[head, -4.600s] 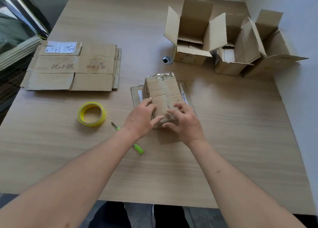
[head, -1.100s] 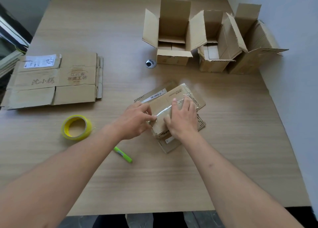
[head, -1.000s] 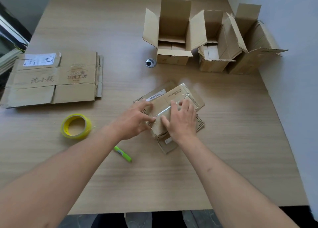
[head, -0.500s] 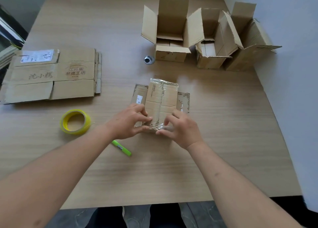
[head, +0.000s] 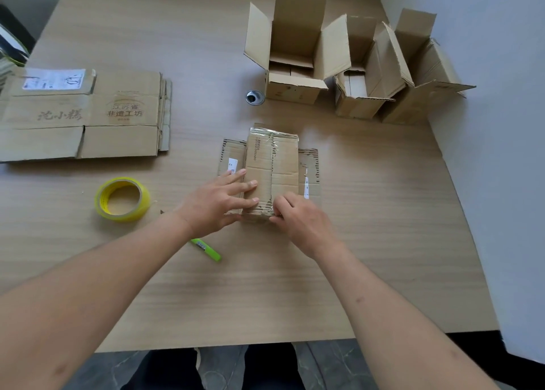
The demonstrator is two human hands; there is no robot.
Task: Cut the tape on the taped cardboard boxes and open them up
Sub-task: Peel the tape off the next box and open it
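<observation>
Near the middle of the frame, on the pale wooden bench, lies one small taped cardboard box, shiny tape running along its top seam and over its far end, with torn side flaps spread flat to its left and right. Both grips meet at its near end. One left hand lies flat on the box's left half, fingers straight and spread, pressing down, with nothing grasped. One right hand sits at the near right corner, its fingers curled against the box edge; whether they pinch tape or cardboard cannot be told from here.

Upper right of the frame holds three opened boxes in a row: the left opened box, the middle opened box and the right opened box, all with flaps standing up. One flattened carton stack with printed characters and a white label lies at the left edge. One yellow tape roll sits just left of the left forearm. One green cutter lies below the left wrist, partly hidden by it. One small round metal fitting is set in the bench beside the left opened box.
</observation>
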